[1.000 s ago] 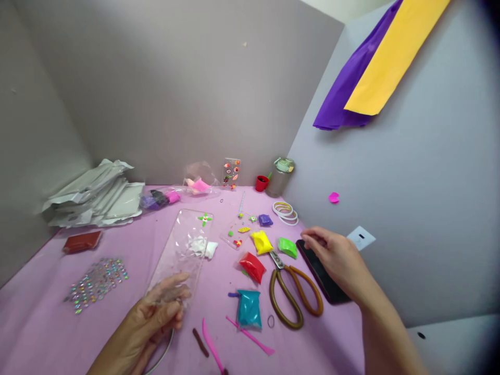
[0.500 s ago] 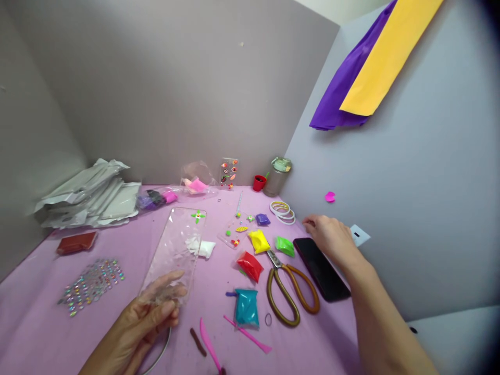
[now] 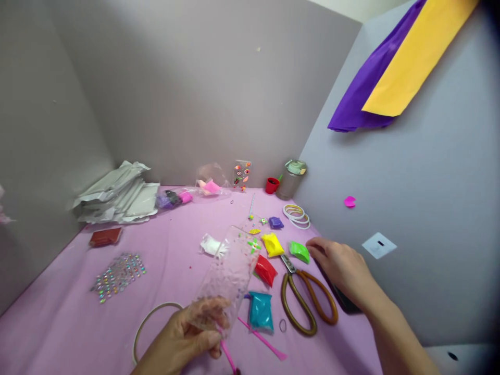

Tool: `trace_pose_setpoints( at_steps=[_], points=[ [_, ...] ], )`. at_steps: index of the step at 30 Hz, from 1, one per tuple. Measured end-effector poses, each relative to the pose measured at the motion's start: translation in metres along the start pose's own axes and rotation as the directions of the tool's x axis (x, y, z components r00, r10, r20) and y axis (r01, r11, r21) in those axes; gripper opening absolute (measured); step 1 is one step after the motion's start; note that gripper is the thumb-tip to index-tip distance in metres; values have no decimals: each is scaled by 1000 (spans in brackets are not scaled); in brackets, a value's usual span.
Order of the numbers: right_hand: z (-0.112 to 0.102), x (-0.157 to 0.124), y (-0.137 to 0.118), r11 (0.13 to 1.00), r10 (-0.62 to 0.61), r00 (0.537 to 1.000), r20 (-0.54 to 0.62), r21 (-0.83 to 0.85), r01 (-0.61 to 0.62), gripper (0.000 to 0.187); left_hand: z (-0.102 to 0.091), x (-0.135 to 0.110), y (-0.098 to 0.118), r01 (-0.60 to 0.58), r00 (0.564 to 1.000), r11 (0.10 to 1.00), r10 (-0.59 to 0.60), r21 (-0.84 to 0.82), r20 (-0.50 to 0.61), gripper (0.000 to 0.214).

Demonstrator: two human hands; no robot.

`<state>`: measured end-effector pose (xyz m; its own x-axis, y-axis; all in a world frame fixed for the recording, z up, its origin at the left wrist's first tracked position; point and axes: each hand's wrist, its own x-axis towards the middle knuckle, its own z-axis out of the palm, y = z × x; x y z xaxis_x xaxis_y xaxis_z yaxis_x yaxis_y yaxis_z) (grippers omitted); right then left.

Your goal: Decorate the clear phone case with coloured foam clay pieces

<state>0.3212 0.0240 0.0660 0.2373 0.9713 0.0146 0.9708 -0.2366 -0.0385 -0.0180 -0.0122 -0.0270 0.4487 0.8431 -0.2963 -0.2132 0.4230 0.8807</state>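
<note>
My left hand (image 3: 197, 333) grips the lower end of a clear phone case (image 3: 230, 273), fingers behind and thumb in front. A green flower decoration (image 3: 254, 245) sits at its upper right corner. The case is tilted above the table, partly over the red clay packet (image 3: 266, 271). On the right, my right hand (image 3: 339, 263) hovers over a black phone (image 3: 344, 297) with loosely bent fingers and nothing visible in them. Its fingertips are beside a green clay packet (image 3: 299, 251); whether they touch it I cannot tell. Scissors (image 3: 300, 294) with brown handles lie between the hands.
Yellow (image 3: 272, 245), teal (image 3: 261, 311), purple (image 3: 276, 223) and white (image 3: 211, 245) clay packets lie about. Tape rolls (image 3: 297, 216), a jar (image 3: 289, 179) and a red cup (image 3: 272, 185) stand behind. Rhinestones (image 3: 119, 276) and stacked packages (image 3: 117, 192) are left; a pink tool (image 3: 263, 339) is in front.
The view has shifted, so things appear further right. My left hand has carried the phone case rightward towards the red packet. My right hand has moved from near the tape rolls to beside the green packet.
</note>
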Motion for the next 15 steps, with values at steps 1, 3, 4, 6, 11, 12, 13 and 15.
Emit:
trace_pose_setpoints(
  at_steps=[1, 3, 4, 6, 11, 12, 13, 15],
  points=[
    [0, -1, -2, 1000, -2, 1000, 0, 1, 2, 29, 1, 0, -1, 6, 1000, 1000, -6, -12, 20, 46],
    [-2, -3, -6, 1000, 0, 1000, 19, 1, 0, 29, 1, -2, 0, 6, 999, 1000, -4, -30, 43, 46],
    [-3, -4, -9, 1000, 6, 1000, 30, -2, -6, 29, 0, -4, 4, -4, 999, 1000, 5, -31, 39, 46],
    [-4, -8, -15, 1000, -1, 999, 33, -4, 1, 27, -7, -8, 14, -38, 999, 999, 38, -22, -8, 45],
    [3, -24, -56, 911, -385, 922, -32, 149, 385, 25, -29, -16, 50, -137, 940, 987, 101, -89, -325, 50],
    [5, -28, -70, 839, -516, 856, -24, 190, 511, 25, -33, -16, 55, -169, 924, 979, 117, -114, -364, 54],
    [8, -33, -85, 754, -632, 774, -24, 212, 622, 24, -36, -16, 59, -198, 912, 971, 133, -133, -389, 58],
    [13, -43, -117, 574, -804, 594, -23, 231, 785, 20, -39, -16, 64, -242, 901, 957, 161, -159, -402, 63]
  ],
)
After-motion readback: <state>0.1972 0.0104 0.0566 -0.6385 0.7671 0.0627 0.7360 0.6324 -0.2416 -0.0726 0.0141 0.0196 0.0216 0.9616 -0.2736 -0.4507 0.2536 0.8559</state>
